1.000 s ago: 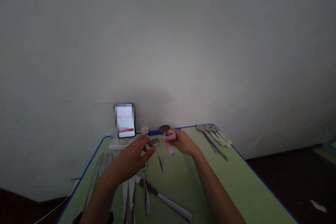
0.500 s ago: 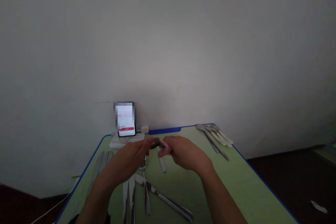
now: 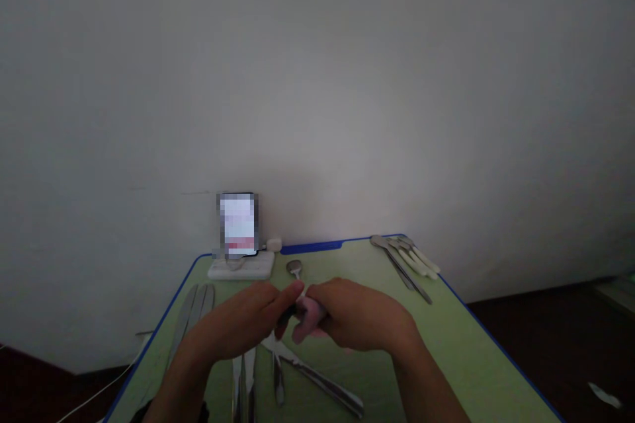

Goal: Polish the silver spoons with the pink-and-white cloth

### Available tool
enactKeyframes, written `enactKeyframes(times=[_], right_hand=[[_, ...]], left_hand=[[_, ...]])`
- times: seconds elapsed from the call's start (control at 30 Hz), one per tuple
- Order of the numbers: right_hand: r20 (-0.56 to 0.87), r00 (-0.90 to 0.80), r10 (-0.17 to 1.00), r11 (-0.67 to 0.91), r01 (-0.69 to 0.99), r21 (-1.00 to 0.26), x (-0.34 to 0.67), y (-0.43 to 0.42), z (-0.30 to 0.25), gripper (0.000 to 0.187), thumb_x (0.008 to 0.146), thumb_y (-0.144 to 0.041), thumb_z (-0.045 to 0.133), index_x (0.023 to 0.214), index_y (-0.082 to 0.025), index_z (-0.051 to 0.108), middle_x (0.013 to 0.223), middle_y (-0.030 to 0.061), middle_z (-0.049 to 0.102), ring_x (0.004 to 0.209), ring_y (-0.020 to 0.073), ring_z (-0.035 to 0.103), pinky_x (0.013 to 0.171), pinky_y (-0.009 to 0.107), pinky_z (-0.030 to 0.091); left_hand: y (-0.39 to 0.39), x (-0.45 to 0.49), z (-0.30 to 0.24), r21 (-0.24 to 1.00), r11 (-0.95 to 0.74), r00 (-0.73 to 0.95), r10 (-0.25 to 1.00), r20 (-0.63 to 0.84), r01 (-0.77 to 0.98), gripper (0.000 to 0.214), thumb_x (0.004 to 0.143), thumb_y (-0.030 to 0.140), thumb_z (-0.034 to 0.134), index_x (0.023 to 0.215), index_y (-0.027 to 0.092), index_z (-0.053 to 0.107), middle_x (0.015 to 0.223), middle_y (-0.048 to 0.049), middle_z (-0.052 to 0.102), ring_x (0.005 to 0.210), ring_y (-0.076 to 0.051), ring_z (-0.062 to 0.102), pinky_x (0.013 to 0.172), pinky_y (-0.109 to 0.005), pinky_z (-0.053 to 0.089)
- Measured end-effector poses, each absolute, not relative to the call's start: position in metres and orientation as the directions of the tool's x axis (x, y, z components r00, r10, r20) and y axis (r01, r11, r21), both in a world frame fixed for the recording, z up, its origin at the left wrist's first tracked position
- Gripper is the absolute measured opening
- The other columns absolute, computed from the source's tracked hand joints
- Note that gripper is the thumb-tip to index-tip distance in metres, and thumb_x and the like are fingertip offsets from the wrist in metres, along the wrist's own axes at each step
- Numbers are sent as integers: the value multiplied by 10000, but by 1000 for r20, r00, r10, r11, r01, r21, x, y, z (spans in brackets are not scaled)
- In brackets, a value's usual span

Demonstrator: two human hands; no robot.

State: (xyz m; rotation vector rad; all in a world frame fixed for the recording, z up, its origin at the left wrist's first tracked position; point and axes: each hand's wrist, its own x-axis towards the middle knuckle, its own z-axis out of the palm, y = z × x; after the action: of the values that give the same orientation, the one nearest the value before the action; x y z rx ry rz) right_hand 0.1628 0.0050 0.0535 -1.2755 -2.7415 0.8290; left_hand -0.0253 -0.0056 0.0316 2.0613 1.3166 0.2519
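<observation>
My left hand (image 3: 253,317) is closed, its thumb and fingers pinching a dark metal spoon (image 3: 289,313), mostly hidden by the fingers. Wrapped in my closed right hand (image 3: 360,310) is a pink cloth (image 3: 308,318), which meets the spoon between both hands. Just beyond them, another spoon (image 3: 294,268) lies on the green table, its handle running under my hands. Below the hands are a slanting table knife (image 3: 322,380), a piece of cutlery with its upper part hidden (image 3: 278,383), and upright-lying knives (image 3: 249,377).
More knives (image 3: 191,310) lie along the left side of the table (image 3: 446,357). At the back left, a phone (image 3: 239,225) leans upright by a white power strip (image 3: 243,268) with a plug (image 3: 274,245). Spoons (image 3: 391,254) and white-handled cutlery (image 3: 419,261) lie at the back right.
Both hands have come down and nearer to me, with the spoon and pink cloth still between them. The bowl of the spoon lying on the table now shows beyond my hands.
</observation>
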Motion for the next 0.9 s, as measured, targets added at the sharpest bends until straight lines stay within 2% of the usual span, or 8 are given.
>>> enactKeyframes(times=[0.13,0.27,0.43,0.57,0.73,0.9], right_hand=[[-93,-591,801,466,714,-523,176,12,61,316,743,-280,617,1044,-186,593,900,58,668,783,173,594,609,223,353],[78,-580,811,515,645,-564,184,12,71,205,812,-287,546,982,-195,615,907,41,663,775,156,572,638,231,346],[3,-609,793,528,685,-502,174,2,69,221,847,-348,488,831,-166,613,778,48,651,689,156,549,591,244,313],[28,-603,797,538,689,-485,162,-2,64,230,862,-330,445,859,-158,597,812,65,653,688,150,547,590,244,302],[46,-650,758,584,645,-493,157,2,64,187,830,-299,490,905,-168,598,763,37,651,619,126,514,557,229,281],[42,-653,756,574,629,-524,176,11,63,215,844,-348,514,909,-175,623,824,49,665,716,151,559,606,229,323]], left_hand=[[-5,-28,33,555,-410,512,858,-35,724,481,929,398,178,674,190,528,622,17,547,582,-118,479,581,-237,321],[-6,-24,43,580,-368,413,909,60,727,485,922,401,171,567,189,424,545,27,484,533,-118,424,540,-250,268],[-8,-16,44,579,-382,364,919,153,721,485,907,412,228,515,185,403,494,24,468,497,-116,395,527,-272,223],[-8,-17,43,605,-346,326,934,148,718,497,894,420,248,501,179,435,484,13,481,497,-117,409,521,-263,235],[-8,-20,44,658,-323,313,940,137,681,531,888,469,249,486,174,432,477,18,469,483,-110,412,510,-251,243],[-4,-26,38,710,-233,202,971,130,664,533,880,505,253,468,184,359,455,29,404,464,-106,371,492,-247,244]])
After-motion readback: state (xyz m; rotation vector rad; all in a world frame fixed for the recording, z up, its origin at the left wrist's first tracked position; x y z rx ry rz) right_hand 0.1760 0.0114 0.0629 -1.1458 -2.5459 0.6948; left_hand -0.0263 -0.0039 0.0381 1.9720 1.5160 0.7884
